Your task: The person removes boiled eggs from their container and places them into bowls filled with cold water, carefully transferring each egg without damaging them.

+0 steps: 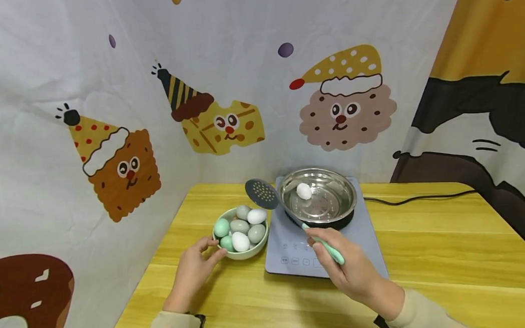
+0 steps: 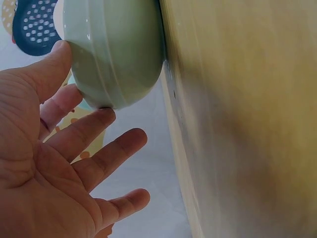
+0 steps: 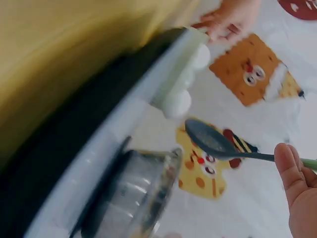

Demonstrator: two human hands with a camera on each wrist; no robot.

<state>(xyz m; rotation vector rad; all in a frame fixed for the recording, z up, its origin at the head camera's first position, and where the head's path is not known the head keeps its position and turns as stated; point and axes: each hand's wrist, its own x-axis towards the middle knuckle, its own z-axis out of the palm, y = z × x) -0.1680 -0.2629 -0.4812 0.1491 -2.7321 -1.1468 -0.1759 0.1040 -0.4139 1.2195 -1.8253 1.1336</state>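
Observation:
My right hand (image 1: 351, 268) grips the mint-green handle of a slotted spoon (image 1: 262, 194). The spoon's dark perforated head hangs above the gap between the bowl and the steel pan, carrying nothing. One white egg (image 1: 304, 191) lies in the shiny steel pan (image 1: 322, 214). To the left stands a pale green bowl (image 1: 245, 254) heaped with white, grey and mint eggs (image 1: 239, 226). My left hand (image 1: 195, 270) touches the bowl's near left side with thumb and fingertips; in the left wrist view its fingers are spread, mostly straight, against the bowl (image 2: 116, 54).
The pan sits on a flat grey induction cooker (image 1: 296, 267) with a touch panel at its front. A black cord (image 1: 409, 201) runs right from the cooker over the yellow wooden table (image 1: 444, 253). A printed cloth (image 1: 237, 40) hangs behind and at the left.

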